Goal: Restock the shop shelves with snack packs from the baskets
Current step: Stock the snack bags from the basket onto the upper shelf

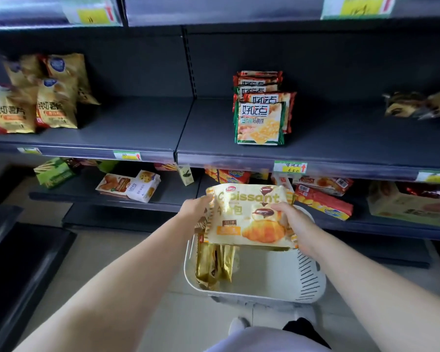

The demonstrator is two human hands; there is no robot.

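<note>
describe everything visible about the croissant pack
The croissant pack is a glossy cream and gold plastic bag printed "Croissant", with a chocolate drip and a croissant picture. It faces the camera above the white basket. The left hand grips its left edge, the right hand its right edge.

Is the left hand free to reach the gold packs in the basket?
Probably not yet: left hand and right hand both grip the croissant pack above the basket; nothing else blocks the gold packs.

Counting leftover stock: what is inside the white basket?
In the white basket, gold packs stand at the left; the near floor looks bare. The croissant pack held above covers the far part.
</note>
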